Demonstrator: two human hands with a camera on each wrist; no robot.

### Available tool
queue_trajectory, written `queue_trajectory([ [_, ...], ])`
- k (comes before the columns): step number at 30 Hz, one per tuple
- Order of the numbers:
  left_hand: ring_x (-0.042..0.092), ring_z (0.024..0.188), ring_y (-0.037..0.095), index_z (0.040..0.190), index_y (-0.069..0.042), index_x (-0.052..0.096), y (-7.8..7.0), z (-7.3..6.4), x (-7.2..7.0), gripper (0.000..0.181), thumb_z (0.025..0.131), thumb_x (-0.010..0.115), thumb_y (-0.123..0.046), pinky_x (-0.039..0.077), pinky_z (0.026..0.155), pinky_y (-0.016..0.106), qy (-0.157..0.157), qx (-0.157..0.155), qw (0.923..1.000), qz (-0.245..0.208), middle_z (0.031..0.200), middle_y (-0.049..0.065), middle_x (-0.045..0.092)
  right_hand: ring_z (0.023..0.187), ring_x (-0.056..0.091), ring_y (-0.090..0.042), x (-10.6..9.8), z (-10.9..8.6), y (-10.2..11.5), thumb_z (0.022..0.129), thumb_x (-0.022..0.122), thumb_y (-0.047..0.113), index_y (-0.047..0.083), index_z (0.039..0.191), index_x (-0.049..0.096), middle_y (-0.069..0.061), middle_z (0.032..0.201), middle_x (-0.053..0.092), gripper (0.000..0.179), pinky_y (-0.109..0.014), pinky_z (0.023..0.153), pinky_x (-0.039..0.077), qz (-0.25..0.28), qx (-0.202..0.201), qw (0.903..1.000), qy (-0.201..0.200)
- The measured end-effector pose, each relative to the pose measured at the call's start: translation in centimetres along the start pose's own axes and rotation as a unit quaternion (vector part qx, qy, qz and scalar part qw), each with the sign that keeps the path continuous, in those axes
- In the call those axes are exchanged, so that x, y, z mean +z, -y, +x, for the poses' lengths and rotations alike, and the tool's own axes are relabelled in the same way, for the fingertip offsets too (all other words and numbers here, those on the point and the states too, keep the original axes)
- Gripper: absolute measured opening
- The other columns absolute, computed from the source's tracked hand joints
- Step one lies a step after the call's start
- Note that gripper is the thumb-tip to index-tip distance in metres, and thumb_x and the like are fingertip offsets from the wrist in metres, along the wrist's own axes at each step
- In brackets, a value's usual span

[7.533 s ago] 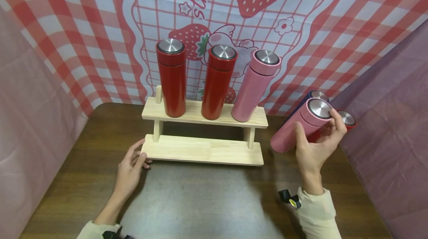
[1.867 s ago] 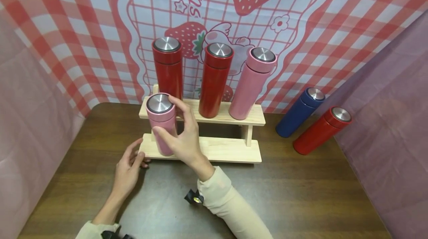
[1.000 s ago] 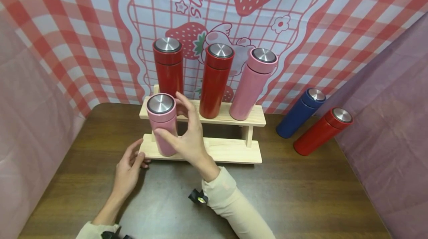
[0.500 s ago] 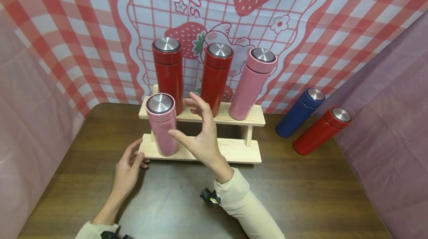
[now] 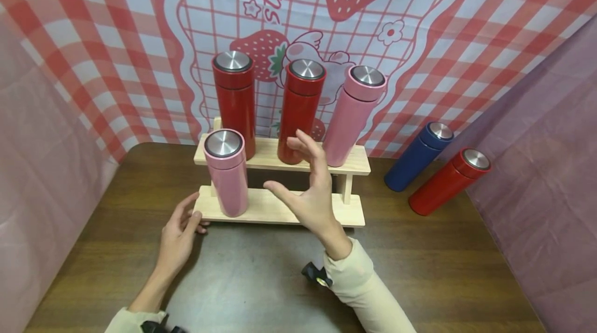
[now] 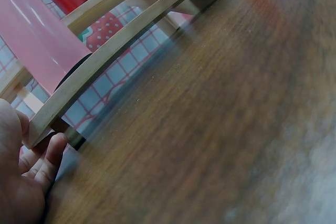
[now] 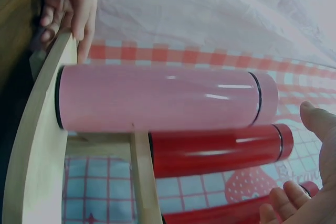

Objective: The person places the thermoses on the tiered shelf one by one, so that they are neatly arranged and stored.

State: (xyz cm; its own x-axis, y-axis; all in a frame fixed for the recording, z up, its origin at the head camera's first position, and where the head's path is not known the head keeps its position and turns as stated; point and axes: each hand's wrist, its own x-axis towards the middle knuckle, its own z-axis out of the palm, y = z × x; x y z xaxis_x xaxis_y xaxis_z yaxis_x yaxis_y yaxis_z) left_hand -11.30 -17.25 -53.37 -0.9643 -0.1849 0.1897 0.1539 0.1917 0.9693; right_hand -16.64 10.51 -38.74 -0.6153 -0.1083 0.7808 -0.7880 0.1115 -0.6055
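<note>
The left hand [image 5: 179, 227] has its grip clamped on the near left end of the wooden rack [image 5: 275, 207], thumb above and fingers curled under the edge of the lower shelf, as the left wrist view shows. The right hand [image 5: 310, 198] holds nothing: its grip is apart, thumb well away from the bent fingers, raised in front of the rack to the right of the front pink bottle [image 5: 228, 185]. In the head view those fingertips overlap the lower part of the middle red bottle [image 5: 298, 115]; whether they touch it cannot be told from there. The front pink bottle stands upright on the left part of the lower shelf, near the left hand and clear of both hands. On the upper shelf stand, left to right, the left red bottle [image 5: 237, 107], the middle red bottle and the rear pink bottle [image 5: 350, 120]. The rack rests on the brown tabletop [image 5: 242, 276]. To its right, on the same surface, are a blue bottle [image 5: 415, 162] and the right red bottle [image 5: 445, 185], close together. Behind hangs a checked cloth [image 5: 130, 48] with strawberries.
</note>
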Motion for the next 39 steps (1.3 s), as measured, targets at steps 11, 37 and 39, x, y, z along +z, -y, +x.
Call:
queue_trajectory([
  [11, 0.071, 0.08, 0.005, 0.16, 0.002, 0.052, 0.1, 0.0, 0.0, 0.045, 0.115, 0.055, -0.002, 0.06, 0.072, 0.018, 0.001, 0.002, 1.0, 0.003, 0.111, 0.034, 0.073, 0.135, 0.059, -0.03, -3.6, -0.4, 0.1, 0.093, 0.091, 0.049, -0.01, 0.156, 0.044, -0.028, 0.14, 0.063, 0.098, -0.042, 0.115, 0.051, -0.025, -0.002, 0.9992, -0.031],
  [37, 0.07, 0.078, 0.004, 0.16, 0.001, 0.053, 0.1, 0.0, 0.0, 0.045, 0.115, 0.056, -0.003, 0.06, 0.072, 0.018, -0.001, -0.006, 0.9999, 0.01, 0.11, 0.033, 0.074, 0.132, 0.062, -0.03, -12.9, -1.2, -0.2, 0.086, 0.099, 0.018, -0.012, 0.155, 0.046, -0.015, 0.139, 0.067, 0.091, -0.037, 0.115, 0.048, -0.041, 0.005, 0.9911, -0.126],
  [39, 0.07, 0.078, 0.004, 0.16, 0.001, 0.053, 0.2, 0.0, 0.0, 0.045, 0.115, 0.055, -0.003, 0.06, 0.072, 0.018, -0.001, -0.005, 0.9999, 0.009, 0.109, 0.033, 0.073, 0.132, 0.062, -0.03, -13.6, -1.3, -0.3, 0.085, 0.1, 0.015, -0.011, 0.155, 0.047, -0.015, 0.139, 0.067, 0.091, -0.036, 0.115, 0.048, -0.046, 0.01, 0.9898, -0.135],
])
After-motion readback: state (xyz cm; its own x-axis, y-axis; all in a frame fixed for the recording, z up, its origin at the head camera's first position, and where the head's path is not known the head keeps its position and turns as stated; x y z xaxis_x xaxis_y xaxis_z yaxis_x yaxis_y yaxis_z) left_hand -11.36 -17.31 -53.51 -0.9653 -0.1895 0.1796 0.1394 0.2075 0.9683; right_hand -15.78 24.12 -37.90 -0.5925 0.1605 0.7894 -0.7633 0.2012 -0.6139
